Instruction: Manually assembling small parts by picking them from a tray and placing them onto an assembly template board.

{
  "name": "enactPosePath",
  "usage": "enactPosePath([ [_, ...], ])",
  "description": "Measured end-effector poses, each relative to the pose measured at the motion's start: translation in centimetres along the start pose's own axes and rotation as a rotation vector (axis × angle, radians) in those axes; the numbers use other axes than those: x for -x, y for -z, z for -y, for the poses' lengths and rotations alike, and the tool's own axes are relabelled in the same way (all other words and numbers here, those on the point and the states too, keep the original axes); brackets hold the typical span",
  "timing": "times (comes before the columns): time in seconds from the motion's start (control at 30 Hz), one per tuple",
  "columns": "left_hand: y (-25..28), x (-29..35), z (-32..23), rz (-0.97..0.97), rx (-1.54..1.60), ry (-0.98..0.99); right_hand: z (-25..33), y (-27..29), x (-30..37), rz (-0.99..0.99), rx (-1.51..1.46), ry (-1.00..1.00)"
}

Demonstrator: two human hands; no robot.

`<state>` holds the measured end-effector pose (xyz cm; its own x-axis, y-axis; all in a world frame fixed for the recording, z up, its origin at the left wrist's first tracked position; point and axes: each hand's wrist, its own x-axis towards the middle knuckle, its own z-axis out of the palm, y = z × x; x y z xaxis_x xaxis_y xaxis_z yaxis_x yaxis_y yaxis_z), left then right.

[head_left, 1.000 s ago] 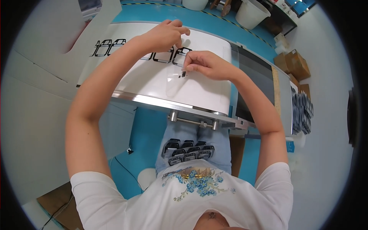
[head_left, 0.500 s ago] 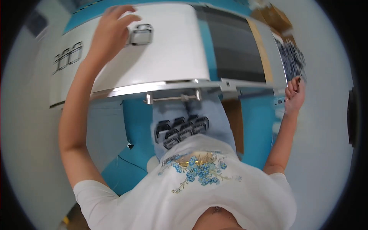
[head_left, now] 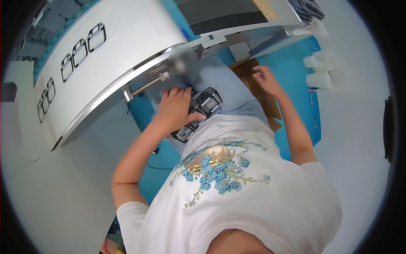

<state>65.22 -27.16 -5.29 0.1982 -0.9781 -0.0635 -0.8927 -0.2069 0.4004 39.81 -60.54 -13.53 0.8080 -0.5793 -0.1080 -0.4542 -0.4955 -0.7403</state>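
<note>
Several black-rimmed plastic frames (head_left: pixel 206 102) with grey panels lie on my lap, over my jeans. My left hand (head_left: pixel 174 109) rests over them from the left, fingers spread and thumb apart, covering part of the group. Whether a fingertip has hold of one is hidden. On the right, my right hand (head_left: pixel 267 80) hangs in the air above an open cardboard box (head_left: pixel 249 80), its fingers loosely bent and apart, with nothing visible in them. Similar black frames (head_left: pixel 79 53) lie in a row on the white belt surface (head_left: pixel 131 34).
A metal edge rail and rod (head_left: pixel 148 87) stand between the belt and my lap. Beyond are a dark panel (head_left: pixel 224 17) and a pile of dark strips (head_left: pixel 308 9). White cups (head_left: pixel 318 80) stand on the blue floor at right.
My left hand has come down from the belt to the frames on my lap. My right hand has moved in from the dark pile at right, and the view has turned.
</note>
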Motion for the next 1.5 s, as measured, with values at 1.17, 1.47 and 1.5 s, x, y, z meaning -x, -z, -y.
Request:
enactPosePath([
  [1.17,-3.9,-6.6,-0.6,0.258,0.503,-0.060,17.9,-3.1,2.5,0.269,0.403,0.620],
  [1.47,-5.6,-6.9,-0.1,0.334,0.641,-0.077,16.9,-2.8,3.6,0.244,0.360,0.528],
  [1.5,-6.0,-7.0,-0.2,0.339,0.750,-0.078,16.4,-2.8,4.4,0.175,0.339,0.548],
])
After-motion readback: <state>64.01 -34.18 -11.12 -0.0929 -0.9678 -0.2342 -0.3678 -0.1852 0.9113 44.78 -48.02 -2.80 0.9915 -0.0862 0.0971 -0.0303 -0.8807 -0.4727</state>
